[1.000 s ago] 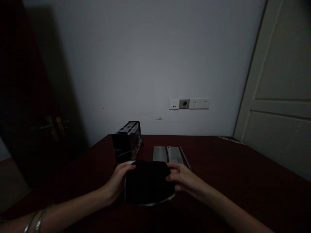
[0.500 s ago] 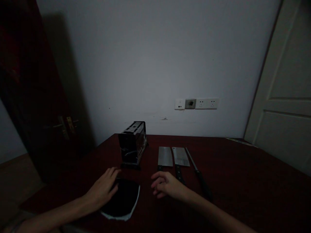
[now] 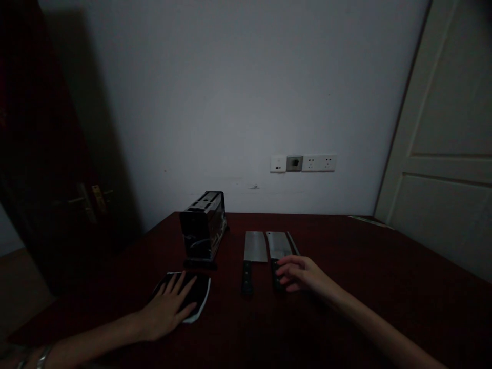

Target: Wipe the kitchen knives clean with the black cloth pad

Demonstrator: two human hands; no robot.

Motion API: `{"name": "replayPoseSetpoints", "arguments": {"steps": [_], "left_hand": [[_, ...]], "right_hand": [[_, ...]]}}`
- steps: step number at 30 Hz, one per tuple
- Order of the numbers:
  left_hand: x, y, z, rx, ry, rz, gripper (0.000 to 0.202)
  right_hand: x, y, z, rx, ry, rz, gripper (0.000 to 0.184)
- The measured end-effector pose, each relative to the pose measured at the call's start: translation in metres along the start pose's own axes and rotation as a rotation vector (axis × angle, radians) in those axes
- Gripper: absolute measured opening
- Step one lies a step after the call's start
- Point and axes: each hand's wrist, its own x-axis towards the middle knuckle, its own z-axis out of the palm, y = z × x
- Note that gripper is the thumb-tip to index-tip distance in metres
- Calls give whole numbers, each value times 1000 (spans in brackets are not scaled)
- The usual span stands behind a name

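A: What changed?

B: Black cloth pad with a pale rim [image 3: 203,289]: both hands had it raised a second ago, now it's down on the dark red table [image 3: 346,271], near the left edge.

A: Meaning?

B: I'd say pad parked, right hand freed.

A: Grip?

B: Left hand [image 3: 163,312] flat on the pad, fingers spread, clasping nothing. Right hand [image 3: 302,274] half-curled at the black riveted handle of the right-hand broad steel cleaver [image 3: 279,245]. Grasped or just beside, can't tell.

A: Orientation?

B: That one's mid-table: blade toward the table's far edge, handle toward the person. Long axis near-to-far, roughly square to the far edge. Left-hand broad steel cleaver [image 3: 255,247] lies alongside, apart, same heading.
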Motion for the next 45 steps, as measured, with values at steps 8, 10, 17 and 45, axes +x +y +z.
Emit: {"name": "replayPoseSetpoints", "arguments": {"steps": [8, 10, 17, 45], "left_hand": [[8, 68, -49, 145, 199, 325, 34], [27, 86, -62, 28, 232, 399, 27], [114, 168, -71, -789, 295, 246, 21], [76, 271, 29, -93, 269, 1038, 27]], "right_hand": [[11, 4, -74, 30, 287, -93, 22], [22, 13, -98, -22, 396, -166, 22], [49, 49, -153, -959, 688, -198, 30], [86, 81, -157, -1339, 626, -176, 37]]}}
